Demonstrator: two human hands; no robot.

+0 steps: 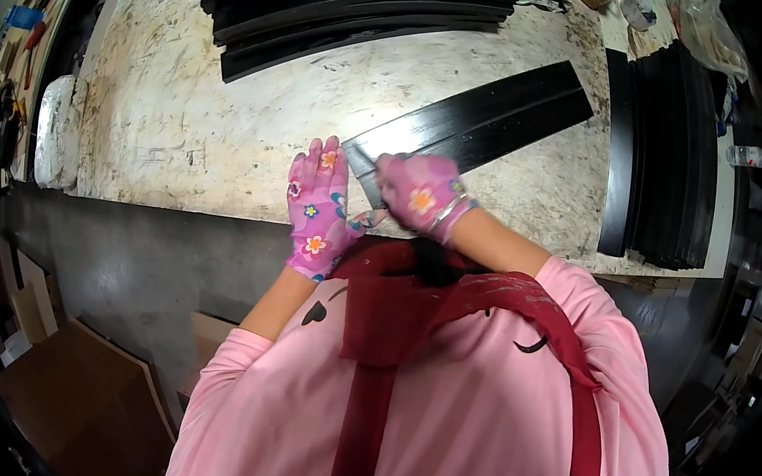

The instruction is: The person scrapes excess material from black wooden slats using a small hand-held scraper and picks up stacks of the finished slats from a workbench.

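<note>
A long black flat panel (pixel 501 110) with a line running along its length lies slanted on the worktable (pixel 149 114). Its near end reaches toward the front edge, between my hands. My left hand (pixel 319 207), in a pink flowered glove, rests at the left corner of that end, fingers stretched out and thumb toward the panel. Over the same end, my right hand (pixel 423 191) in a matching glove is closed, its fingers curled down against the surface and slightly blurred. Whatever it may hold is hidden under the fingers.
Stacked black panels (pixel 352 6) lie at the back of the table. More black panels (pixel 671 159) stand in a row on the right, near a clear plastic bag (pixel 711 31) and a bottle (pixel 750 157). A wrapped white bundle (pixel 59 132) sits left; a cardboard box (pixel 85 402) is below.
</note>
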